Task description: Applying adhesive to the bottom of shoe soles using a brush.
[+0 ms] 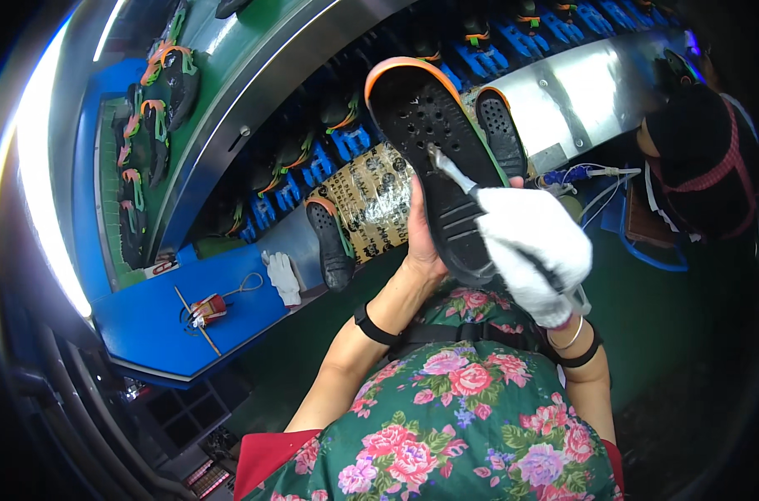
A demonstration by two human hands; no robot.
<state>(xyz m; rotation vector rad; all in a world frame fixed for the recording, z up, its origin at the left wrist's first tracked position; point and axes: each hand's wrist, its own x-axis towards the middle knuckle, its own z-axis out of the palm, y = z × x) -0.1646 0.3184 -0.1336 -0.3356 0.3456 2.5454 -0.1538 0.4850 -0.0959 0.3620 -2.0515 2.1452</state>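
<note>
At my bench on the shoe line

A spare white glove lies on my blue table near a small red tool; black shoes with orange trim ride the green belt, and a co-worker sits to my right.

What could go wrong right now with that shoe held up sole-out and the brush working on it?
The left hand grips the black shoe only along one edge, so pressure from the brush in the gloved right hand might twist it loose. The brush sits near the orange rim, so whatever it carries could smear there. The other shoe close behind could get knocked.
</note>
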